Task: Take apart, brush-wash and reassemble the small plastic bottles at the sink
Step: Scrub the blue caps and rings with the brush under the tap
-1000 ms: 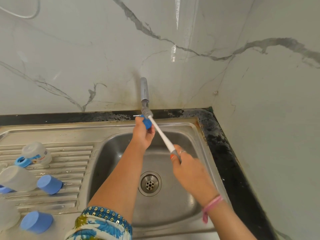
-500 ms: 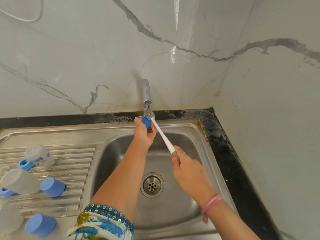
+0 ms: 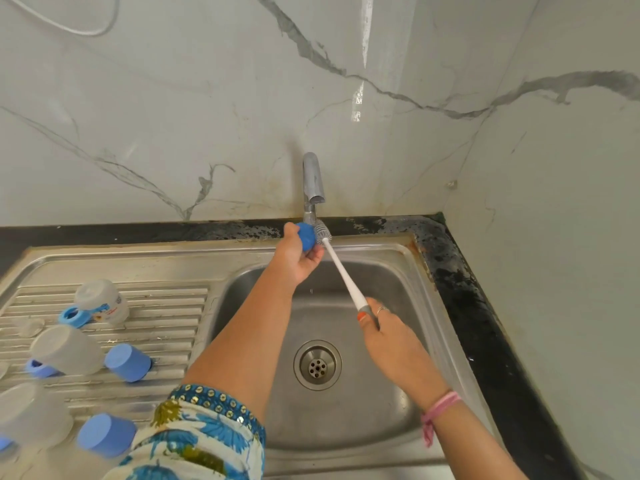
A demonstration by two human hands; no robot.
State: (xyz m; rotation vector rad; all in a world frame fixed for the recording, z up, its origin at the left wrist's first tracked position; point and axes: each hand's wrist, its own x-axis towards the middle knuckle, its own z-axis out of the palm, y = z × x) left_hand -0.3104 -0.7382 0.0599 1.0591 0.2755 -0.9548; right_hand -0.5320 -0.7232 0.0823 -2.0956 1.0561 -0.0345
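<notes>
Now left hand [image 3: 297, 258] holds blue cap [image 3: 307, 235], brush [image 3: 341, 270] bristles touching it.

steel sink basin [image 3: 398, 403] under both hands: brushed, dull sheen, wet. ribbed steel drainboard [image 3: 180, 306] left of the left arm, same finish. tap [image 3: 313, 178] above left hand [image 3: 294, 261]: polished chrome. cap [image 3: 306, 236] in that hand: smooth matt blue plastic. brush [image 3: 343, 271] in right hand [image 3: 391, 334]: glossy white plastic shaft, grey bristles. bottles [image 3: 64, 348] far left: frosted translucent plastic. wall [image 3: 173, 98]: glossy marble-look. counter edge [image 3: 485, 323] right: black, rough, stained.
</notes>
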